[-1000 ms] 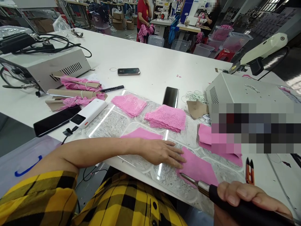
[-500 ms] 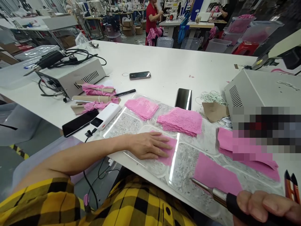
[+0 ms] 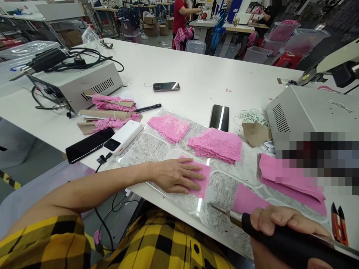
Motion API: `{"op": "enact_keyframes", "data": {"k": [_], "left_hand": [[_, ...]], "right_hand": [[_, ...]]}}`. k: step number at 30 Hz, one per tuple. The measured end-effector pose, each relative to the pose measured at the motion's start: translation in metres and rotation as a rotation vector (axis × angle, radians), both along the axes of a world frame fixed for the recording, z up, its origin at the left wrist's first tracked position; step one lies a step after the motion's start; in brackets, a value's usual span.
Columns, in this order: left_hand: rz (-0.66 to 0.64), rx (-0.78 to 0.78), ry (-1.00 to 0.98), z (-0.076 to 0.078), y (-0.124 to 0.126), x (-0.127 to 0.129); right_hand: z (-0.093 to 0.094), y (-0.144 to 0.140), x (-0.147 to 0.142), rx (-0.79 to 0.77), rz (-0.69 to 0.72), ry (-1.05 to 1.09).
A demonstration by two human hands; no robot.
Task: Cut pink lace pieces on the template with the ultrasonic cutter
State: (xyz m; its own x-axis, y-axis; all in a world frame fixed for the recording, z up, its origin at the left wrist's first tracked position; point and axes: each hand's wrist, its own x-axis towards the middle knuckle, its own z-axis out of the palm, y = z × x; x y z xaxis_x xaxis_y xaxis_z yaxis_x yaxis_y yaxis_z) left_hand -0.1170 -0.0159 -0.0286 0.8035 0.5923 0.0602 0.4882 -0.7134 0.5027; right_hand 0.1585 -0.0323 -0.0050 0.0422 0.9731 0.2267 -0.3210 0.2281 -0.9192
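Observation:
My left hand (image 3: 176, 175) lies flat with fingers spread on a small pink fabric piece (image 3: 206, 179). My right hand (image 3: 286, 228) grips a black-handled tool with a thin pointed metal tip (image 3: 234, 216). The tip hangs over the marbled grey board (image 3: 221, 186), between the two hands and apart from the piece under my left hand. Behind the tool is another pink fabric piece (image 3: 246, 200), partly hidden by my right hand. Farther back lie two stacks of pink lace, a smaller left stack (image 3: 168, 128) and a thicker right stack (image 3: 215, 145).
Folded pink fabric (image 3: 291, 186) lies to the right, beside orange-handled snips (image 3: 339, 224). Grey metal boxes stand at left (image 3: 95, 89) and right (image 3: 314, 112). A white power bank (image 3: 123, 137), phones (image 3: 220, 117) and tied pink bundles (image 3: 114, 102) surround the board. A person in red (image 3: 179, 18) is far behind.
My right hand has brought the black-handled tool leftward, its tip nearer my left hand. The left hand stays flat on the fabric. The view has shifted slightly.

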Motion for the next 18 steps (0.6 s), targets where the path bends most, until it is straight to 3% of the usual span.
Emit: {"op": "enact_keyframes", "data": {"k": [8,18], "left_hand": [[-0.011,0.021,0.021,-0.003,0.000,0.000],[-0.015,0.053,-0.015,-0.004,-0.001,-0.001]], "right_hand": [[0.008,0.001,-0.016,0.018,-0.011,0.003],[0.004,0.006,-0.018,0.078,0.015,-0.010]]}}
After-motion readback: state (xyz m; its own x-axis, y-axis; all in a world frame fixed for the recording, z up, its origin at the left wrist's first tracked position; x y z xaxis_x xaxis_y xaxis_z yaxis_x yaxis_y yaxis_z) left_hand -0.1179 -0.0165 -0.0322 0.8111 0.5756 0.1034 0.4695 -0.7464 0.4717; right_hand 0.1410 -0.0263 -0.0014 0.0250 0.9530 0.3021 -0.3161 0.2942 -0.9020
